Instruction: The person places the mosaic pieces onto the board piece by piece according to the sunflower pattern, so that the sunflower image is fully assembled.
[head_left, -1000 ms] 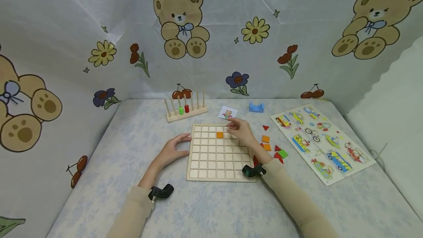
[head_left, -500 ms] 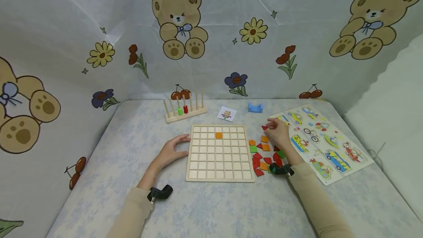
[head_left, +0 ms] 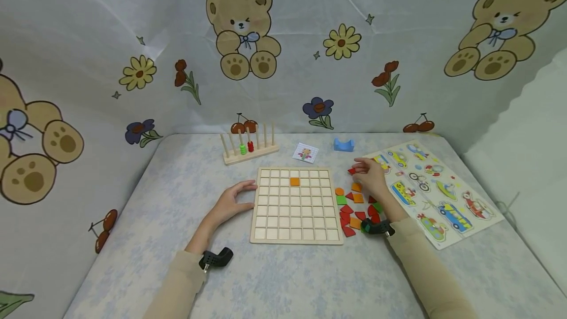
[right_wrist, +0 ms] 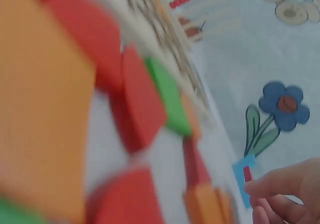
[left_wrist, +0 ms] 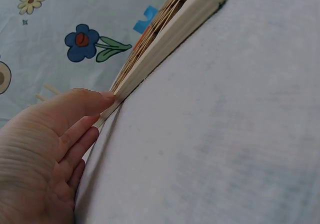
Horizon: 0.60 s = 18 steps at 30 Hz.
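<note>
A wooden grid board lies flat, with one orange square in a cell of its upper part. My left hand rests at the board's left edge, thumb and fingers extended; the left wrist view has the thumb tip right at the wooden rim. Right of the board, my right hand pinches a small red triangle between thumb and fingertips. In the right wrist view that red triangle shows edge-on, raised at the fingertips. Below this hand lie loose red, orange and green pieces.
A peg rack with green and red beads stands behind the board. Near it are a pattern card and a blue curved block. A vehicle puzzle board lies at the right, partly behind my right hand.
My right hand has moved from the board's upper right to the loose pieces and taken hold of the red triangle. My left hand has stayed at the board's edge.
</note>
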Available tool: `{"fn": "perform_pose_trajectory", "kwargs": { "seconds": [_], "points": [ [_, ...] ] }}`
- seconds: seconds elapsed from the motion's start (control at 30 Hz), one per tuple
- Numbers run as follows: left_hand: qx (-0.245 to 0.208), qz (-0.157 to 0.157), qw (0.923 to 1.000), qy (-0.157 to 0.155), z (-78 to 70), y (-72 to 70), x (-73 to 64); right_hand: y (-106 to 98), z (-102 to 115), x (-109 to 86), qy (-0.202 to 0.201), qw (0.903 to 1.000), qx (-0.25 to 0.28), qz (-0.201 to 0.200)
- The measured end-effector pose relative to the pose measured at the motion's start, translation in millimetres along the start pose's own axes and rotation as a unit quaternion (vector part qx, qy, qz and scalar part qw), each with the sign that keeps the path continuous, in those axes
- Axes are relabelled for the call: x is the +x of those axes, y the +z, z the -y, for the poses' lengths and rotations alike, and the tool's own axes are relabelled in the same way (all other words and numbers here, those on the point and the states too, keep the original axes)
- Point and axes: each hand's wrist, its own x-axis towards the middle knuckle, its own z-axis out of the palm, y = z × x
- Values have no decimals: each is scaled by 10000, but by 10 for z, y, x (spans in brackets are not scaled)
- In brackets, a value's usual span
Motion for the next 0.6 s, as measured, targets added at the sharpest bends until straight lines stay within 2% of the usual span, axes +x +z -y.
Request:
{"fn": "perform_pose_trajectory", "kwargs": {
  "seconds": [0.1,0.3,0.43,0.6],
  "points": [
    [32,3,10000,-7,-11,-1,4,82,153,-23,-296,9985,338,305],
    [-13,-14,10000,-54,-26,-8,-7,434,451,1,-705,9881,780,1119],
    [-25,-14,10000,-50,-32,-2,-4,639,583,15,-787,9820,811,1511],
    [31,-6,10000,-44,-22,-13,2,791,642,18,-1033,9758,660,1811]
  ]
}}
